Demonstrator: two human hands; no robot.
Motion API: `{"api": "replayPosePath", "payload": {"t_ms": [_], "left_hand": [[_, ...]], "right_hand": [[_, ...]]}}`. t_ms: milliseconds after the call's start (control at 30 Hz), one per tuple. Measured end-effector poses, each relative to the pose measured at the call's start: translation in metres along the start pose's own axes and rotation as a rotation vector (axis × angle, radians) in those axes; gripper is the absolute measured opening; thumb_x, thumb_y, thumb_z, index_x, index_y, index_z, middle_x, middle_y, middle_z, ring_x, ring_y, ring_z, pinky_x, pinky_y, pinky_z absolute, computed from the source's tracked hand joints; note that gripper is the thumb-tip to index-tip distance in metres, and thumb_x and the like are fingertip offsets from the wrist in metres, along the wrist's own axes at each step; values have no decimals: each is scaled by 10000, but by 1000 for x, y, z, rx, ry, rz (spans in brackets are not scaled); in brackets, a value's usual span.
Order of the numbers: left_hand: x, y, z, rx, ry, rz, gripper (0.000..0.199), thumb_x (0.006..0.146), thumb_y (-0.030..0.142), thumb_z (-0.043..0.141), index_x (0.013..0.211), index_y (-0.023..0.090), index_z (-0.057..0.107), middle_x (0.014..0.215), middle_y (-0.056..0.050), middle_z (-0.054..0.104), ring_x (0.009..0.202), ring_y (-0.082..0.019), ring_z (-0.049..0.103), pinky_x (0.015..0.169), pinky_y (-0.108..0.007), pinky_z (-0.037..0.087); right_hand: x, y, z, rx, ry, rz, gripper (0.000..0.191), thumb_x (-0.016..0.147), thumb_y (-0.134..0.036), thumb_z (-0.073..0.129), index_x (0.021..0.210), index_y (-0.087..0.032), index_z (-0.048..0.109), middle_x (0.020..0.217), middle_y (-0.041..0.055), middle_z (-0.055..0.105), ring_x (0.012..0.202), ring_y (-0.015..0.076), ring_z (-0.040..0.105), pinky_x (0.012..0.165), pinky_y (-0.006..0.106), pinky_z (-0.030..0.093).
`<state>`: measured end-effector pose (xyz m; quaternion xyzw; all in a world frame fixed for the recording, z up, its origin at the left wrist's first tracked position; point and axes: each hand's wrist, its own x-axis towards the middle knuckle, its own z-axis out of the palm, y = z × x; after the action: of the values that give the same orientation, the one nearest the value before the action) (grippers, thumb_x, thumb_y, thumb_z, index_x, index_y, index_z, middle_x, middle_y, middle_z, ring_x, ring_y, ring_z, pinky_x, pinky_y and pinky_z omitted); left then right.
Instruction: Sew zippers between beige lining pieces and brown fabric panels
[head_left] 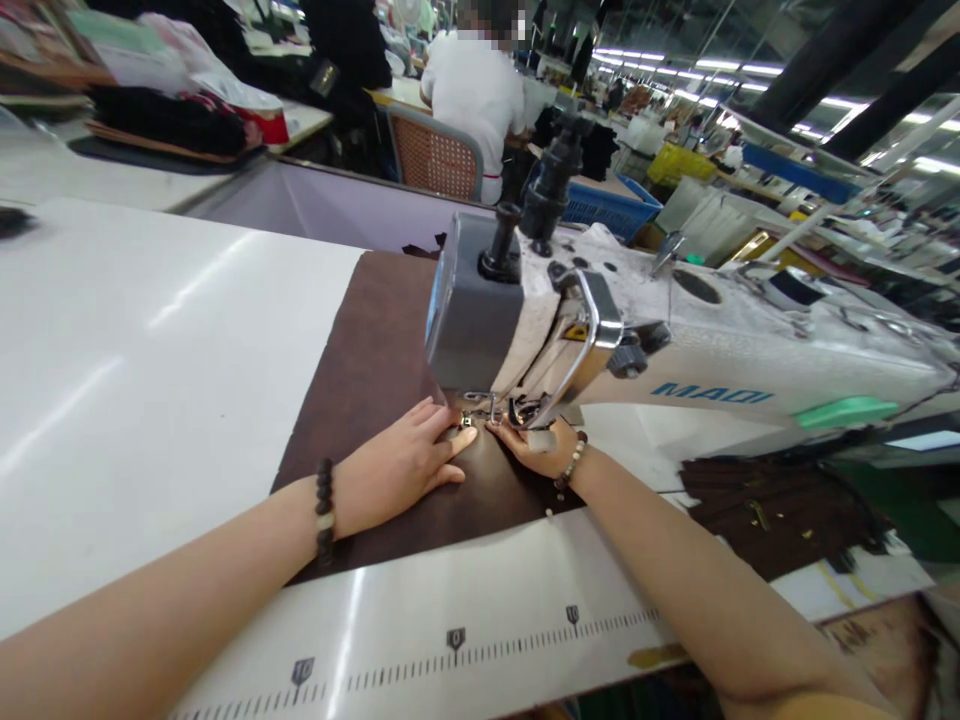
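Observation:
A dark brown sheet of material (pixel 360 370) lies on the white table under the head of a sewing machine (pixel 480 310). My left hand (pixel 405 460) rests on the sheet, palm down and fingers apart, its fingertips just left of the presser foot (pixel 468 420). On the right side of the foot is my right hand (pixel 544 450), its fingers partly hidden behind the metal guard (pixel 600 320); whether they pinch the sheet cannot be made out. Each wrist wears a beaded bracelet.
A ruler scale (pixel 456 645) runs along the table's front edge. Dark brown pieces (pixel 780 510) lie at the right. Behind the machine are a blue basket (pixel 611 205), a chair (pixel 436 155) and a person in white (pixel 476 100). Bags and dark cloth lie at the upper left.

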<state>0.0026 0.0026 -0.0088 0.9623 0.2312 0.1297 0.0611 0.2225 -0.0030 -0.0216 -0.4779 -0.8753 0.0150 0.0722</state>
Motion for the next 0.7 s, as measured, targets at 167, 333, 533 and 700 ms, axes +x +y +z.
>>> {"api": "replayPosePath", "payload": {"t_ms": [167, 333, 533, 700], "left_hand": [[-2, -6, -2, -22, -8, 35, 381, 912, 371, 461, 1176, 121, 574, 1074, -128, 545, 1026, -250, 496, 979, -431, 383], [-4, -44, -23, -7, -64, 129, 309, 932, 313, 425, 1151, 201, 612, 1284, -133, 471, 1166, -272, 447, 1005, -460, 362], [-12, -21, -44, -1, -42, -14, 324, 944, 239, 361, 1096, 151, 632, 1179, -118, 573, 1021, -213, 573, 919, -358, 466], [-29, 43, -38, 4, -127, -75, 553, 741, 437, 693, 1166, 100, 585, 1220, -176, 562, 1083, -300, 554, 919, -405, 477]], "right_hand": [[2, -1, -10, 8, -19, 100, 235, 886, -218, 477, 794, -165, 687, 765, 58, 681, 794, 174, 633, 748, 271, 488], [-27, -42, -39, -34, -16, 251, 292, 897, -277, 475, 1005, -66, 647, 1001, 169, 648, 953, 236, 607, 815, 326, 493], [-68, -114, -53, -33, -124, 258, 509, 822, -402, 581, 1243, -116, 542, 1250, 188, 524, 1057, 326, 558, 826, 458, 503], [-92, -75, -91, 186, 224, 194, 290, 908, -282, 438, 1097, -179, 632, 1164, 92, 605, 1050, 214, 582, 884, 371, 496]]}}
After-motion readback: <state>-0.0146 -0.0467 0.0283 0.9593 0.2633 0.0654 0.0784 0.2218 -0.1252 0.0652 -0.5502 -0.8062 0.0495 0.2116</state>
